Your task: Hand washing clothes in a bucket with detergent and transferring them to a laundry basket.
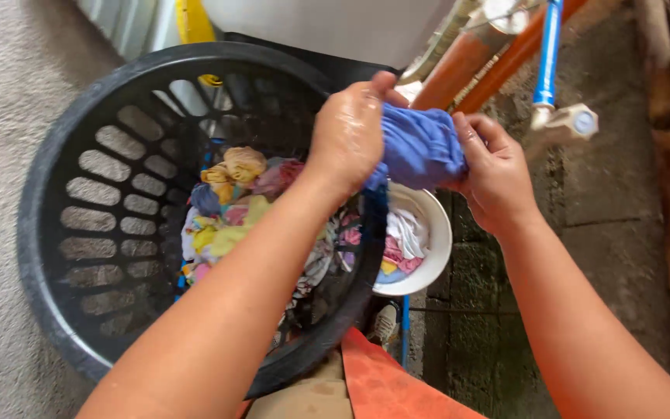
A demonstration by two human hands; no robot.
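Observation:
A wet blue cloth (422, 147) is bunched between both my hands, above the basket's right rim. My left hand (348, 132) grips its left end, knuckles wet and shiny. My right hand (494, 171) clamps the right end. Below them stands a black slotted laundry basket (79, 202) holding several twisted coloured clothes (234, 202) in yellow, pink and white. A white bowl (437, 240) with more wet clothes sits right of the basket, under the cloth.
A white tub (327, 27) stands beyond the basket. Orange pipes (474, 62) and a blue pipe (548, 46) with a tap (575, 122) run at upper right. Concrete floor lies all round; an orange item (385, 384) is at the bottom.

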